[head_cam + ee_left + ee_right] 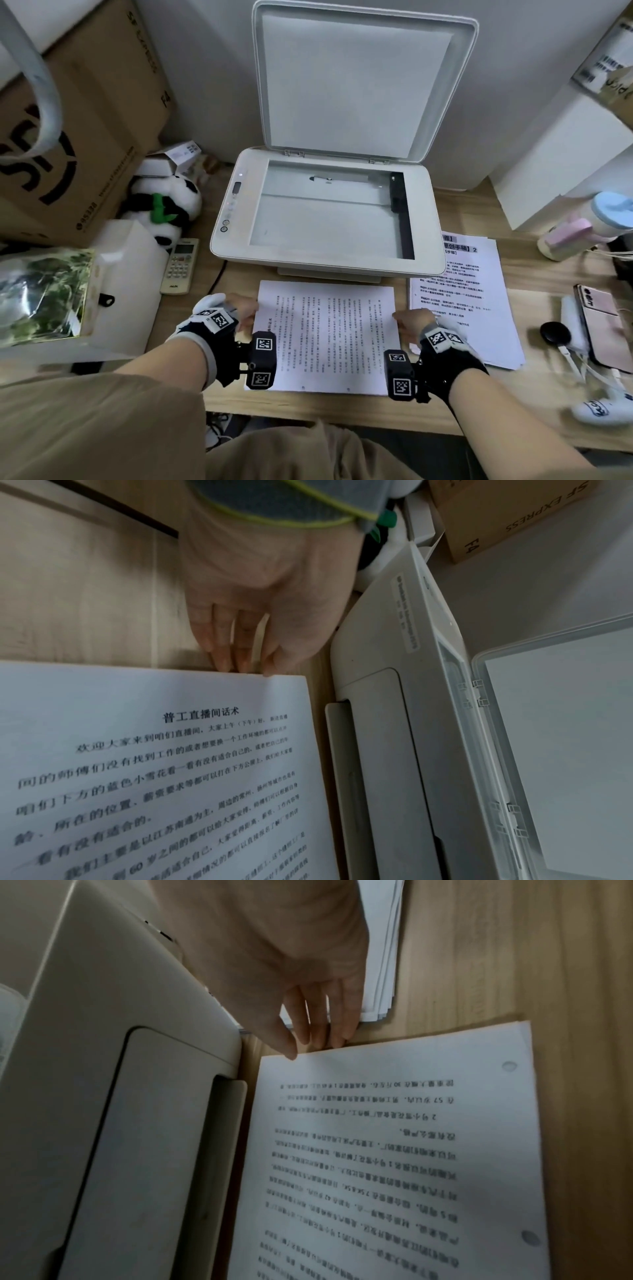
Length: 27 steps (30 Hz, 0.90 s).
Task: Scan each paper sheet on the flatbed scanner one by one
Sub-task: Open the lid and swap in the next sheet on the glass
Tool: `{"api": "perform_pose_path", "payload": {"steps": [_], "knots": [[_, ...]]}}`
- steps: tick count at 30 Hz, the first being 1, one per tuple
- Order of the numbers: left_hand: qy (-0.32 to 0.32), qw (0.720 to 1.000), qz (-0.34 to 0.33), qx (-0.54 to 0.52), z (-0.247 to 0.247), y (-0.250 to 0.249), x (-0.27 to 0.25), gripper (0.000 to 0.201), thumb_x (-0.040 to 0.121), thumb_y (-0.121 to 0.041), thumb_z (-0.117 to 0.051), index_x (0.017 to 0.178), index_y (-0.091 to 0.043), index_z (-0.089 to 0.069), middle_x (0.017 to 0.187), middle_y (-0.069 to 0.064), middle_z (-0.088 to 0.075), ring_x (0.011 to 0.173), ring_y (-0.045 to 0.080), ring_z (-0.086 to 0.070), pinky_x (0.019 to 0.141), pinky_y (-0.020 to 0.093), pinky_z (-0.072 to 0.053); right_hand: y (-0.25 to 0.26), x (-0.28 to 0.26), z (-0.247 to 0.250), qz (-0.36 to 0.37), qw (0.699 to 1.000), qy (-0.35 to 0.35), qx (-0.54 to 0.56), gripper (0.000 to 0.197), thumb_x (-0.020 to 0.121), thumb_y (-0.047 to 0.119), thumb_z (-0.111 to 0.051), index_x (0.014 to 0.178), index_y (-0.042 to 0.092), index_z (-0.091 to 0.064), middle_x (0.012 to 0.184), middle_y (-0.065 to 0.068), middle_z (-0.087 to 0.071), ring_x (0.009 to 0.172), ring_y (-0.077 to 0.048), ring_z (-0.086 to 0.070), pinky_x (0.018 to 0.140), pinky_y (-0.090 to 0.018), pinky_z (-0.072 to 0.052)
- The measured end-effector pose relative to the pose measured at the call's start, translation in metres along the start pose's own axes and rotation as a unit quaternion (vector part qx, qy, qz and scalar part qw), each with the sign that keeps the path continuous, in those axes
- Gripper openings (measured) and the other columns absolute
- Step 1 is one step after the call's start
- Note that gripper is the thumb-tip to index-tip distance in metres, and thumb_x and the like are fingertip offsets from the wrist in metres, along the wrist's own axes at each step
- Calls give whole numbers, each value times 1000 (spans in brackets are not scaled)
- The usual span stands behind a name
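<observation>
A printed paper sheet lies flat on the wooden desk, just in front of the white flatbed scanner. The scanner's lid stands raised and its glass is bare. My left hand touches the sheet's left edge with straight fingers. My right hand touches the right edge the same way, fingertips at the paper's rim. The sheet fills the lower part of both wrist views. A stack of printed sheets lies right of it.
A large cardboard box, a panda plush, a remote and a white box crowd the left. On the right are a pastel bottle, a pink phone, a black round object and cables.
</observation>
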<state>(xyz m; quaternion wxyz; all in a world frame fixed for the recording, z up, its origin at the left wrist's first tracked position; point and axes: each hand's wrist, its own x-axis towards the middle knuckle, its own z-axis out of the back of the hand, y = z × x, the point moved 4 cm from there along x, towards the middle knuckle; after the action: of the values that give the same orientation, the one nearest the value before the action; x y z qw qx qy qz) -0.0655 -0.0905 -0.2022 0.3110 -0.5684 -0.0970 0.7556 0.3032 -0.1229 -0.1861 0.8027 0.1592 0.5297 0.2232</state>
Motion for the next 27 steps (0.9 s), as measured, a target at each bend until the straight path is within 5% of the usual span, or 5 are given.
{"api": "perform_pose_path", "payload": {"steps": [8,13,18,23,27], "knots": [[1,996,34,86,3,5,-1,24,85,-20,-68,70,-5,-57,54,8,-58,54,24,-48,55,27,-34,-3,2,1,21,998,-20,-53,23,80,18,-73,69,19,-53,77,-3,-57,73,-22,-56,65,-29,-49],[4,989,23,149,4,2,0,44,79,-38,-73,102,0,-69,99,15,-70,85,36,-65,59,27,-38,-3,7,5,38,993,-47,-105,26,80,34,-72,67,23,-52,72,2,-56,72,-20,-55,72,-29,-50],[1,993,12,115,7,16,29,89,22,-74,-79,90,-17,-71,95,9,-73,91,30,-69,90,40,-53,-1,2,19,37,982,-62,-173,33,96,43,-45,93,15,-64,100,-8,-66,92,-23,-59,87,-30,-46],[-3,999,14,50,-2,1,-1,53,72,-36,-79,111,-3,-65,120,21,-63,114,36,-58,68,27,-45,-12,8,25,65,985,-91,-128,21,83,21,-69,99,10,-72,105,-12,-71,79,-19,-60,80,-28,-54],[16,997,11,71,1,-1,0,66,52,-66,-78,93,-15,-72,105,17,-70,90,34,-65,66,30,-42,-11,6,28,57,986,-98,-124,20,83,19,-69,101,11,-72,106,-10,-70,98,-24,-66,67,-21,-44]]}}
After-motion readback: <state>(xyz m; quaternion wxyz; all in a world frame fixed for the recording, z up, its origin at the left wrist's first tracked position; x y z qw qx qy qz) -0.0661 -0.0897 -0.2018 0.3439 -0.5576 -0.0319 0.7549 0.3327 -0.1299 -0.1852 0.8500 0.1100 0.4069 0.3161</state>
